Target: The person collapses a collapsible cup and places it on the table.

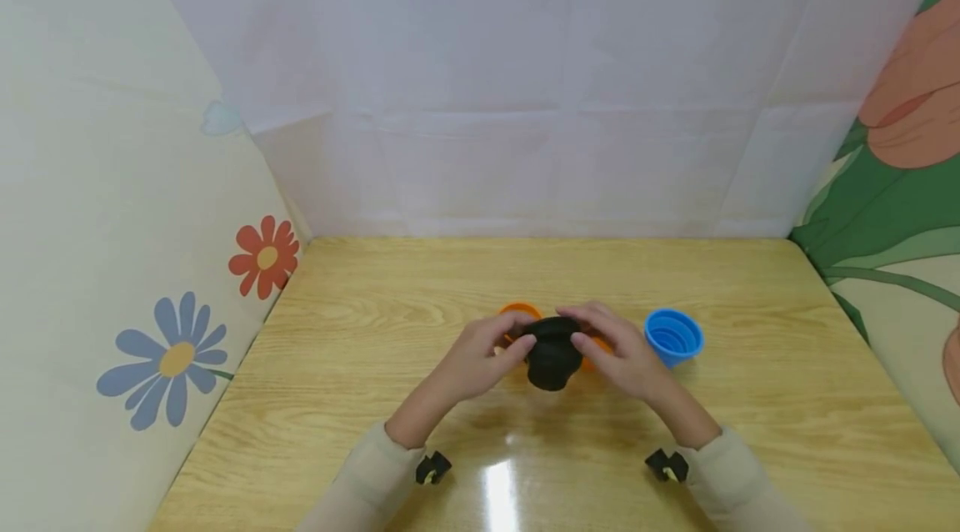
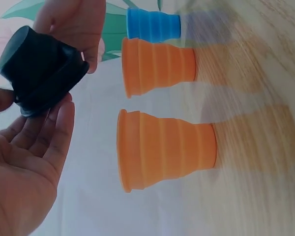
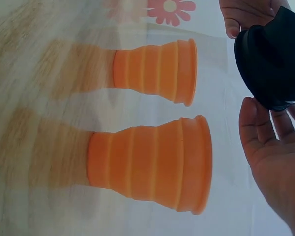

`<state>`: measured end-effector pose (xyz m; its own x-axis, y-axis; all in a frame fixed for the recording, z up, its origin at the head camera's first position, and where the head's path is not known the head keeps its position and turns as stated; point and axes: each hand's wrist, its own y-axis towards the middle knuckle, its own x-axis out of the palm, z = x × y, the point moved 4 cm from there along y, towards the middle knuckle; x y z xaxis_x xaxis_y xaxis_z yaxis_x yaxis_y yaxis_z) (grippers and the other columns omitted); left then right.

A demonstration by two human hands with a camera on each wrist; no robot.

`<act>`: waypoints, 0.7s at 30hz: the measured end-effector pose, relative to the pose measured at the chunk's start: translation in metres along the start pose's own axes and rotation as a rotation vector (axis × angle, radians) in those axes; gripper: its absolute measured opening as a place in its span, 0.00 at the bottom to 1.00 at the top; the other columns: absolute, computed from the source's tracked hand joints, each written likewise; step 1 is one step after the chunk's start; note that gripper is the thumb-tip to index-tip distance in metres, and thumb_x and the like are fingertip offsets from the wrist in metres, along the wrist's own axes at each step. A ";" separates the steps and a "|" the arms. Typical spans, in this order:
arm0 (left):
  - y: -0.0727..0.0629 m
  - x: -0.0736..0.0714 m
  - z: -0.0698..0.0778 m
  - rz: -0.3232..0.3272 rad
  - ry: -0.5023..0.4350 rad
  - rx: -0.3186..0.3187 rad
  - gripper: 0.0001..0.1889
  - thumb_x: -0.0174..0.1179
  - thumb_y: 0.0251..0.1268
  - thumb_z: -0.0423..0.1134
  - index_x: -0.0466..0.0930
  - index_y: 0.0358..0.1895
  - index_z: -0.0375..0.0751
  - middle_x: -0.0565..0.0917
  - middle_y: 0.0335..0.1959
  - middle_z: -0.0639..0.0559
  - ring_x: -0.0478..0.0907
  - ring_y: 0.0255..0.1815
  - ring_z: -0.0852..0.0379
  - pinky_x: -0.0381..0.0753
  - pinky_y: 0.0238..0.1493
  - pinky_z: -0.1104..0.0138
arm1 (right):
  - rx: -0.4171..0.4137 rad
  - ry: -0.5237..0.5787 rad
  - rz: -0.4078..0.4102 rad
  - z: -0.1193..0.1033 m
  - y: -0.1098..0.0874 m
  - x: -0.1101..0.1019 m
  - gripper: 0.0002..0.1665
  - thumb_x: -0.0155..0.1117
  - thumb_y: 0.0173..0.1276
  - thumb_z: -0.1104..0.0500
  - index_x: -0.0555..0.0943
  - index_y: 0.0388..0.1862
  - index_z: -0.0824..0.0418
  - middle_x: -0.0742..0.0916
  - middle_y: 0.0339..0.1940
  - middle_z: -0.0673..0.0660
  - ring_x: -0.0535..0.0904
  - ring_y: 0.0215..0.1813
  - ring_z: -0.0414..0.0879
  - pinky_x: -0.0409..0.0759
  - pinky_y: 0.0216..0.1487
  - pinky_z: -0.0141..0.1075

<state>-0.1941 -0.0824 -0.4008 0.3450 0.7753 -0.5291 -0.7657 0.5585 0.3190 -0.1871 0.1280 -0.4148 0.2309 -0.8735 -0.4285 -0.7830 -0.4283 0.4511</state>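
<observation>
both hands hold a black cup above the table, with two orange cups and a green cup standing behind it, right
Not quite: the fourth cup is blue, not green, as the head view shows. The rest holds: the left hand and right hand hold the black cup, with two orange cups standing behind it.

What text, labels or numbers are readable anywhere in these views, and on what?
None: no word, brand, number or sign can be read in any view.
The black cup held between the left hand and right hand: plain, no marking.
The two orange cups and the blue cup: plain, ribbed.
The cloth walls carry only flower prints, no lettering.
</observation>
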 end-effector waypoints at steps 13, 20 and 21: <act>0.004 -0.004 -0.006 0.131 -0.184 -0.098 0.12 0.51 0.79 0.32 0.75 0.58 0.30 0.85 0.44 0.36 0.86 0.40 0.48 0.87 0.43 0.50 | 0.083 0.308 0.004 0.009 -0.002 0.000 0.28 0.54 0.78 0.69 0.64 0.74 0.72 0.78 0.61 0.70 0.77 0.60 0.39 0.80 0.60 0.30; 0.003 0.002 -0.007 0.030 -0.226 -0.114 0.18 0.51 0.76 0.28 0.70 0.65 0.31 0.84 0.52 0.33 0.86 0.46 0.44 0.88 0.44 0.56 | 0.090 0.258 -0.003 0.007 -0.001 -0.001 0.26 0.53 0.79 0.67 0.67 0.73 0.69 0.78 0.63 0.66 0.78 0.57 0.42 0.82 0.57 0.32; 0.003 0.003 -0.007 0.003 -0.239 -0.121 0.19 0.50 0.75 0.27 0.69 0.66 0.31 0.84 0.54 0.33 0.85 0.48 0.44 0.88 0.44 0.58 | 0.092 0.245 -0.004 0.006 0.000 -0.001 0.25 0.53 0.79 0.67 0.68 0.73 0.68 0.78 0.63 0.66 0.78 0.57 0.42 0.82 0.56 0.32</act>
<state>-0.1989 -0.0806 -0.4075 0.4497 0.8327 -0.3231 -0.8214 0.5276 0.2165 -0.1905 0.1301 -0.4197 0.3587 -0.9065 -0.2227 -0.8282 -0.4191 0.3721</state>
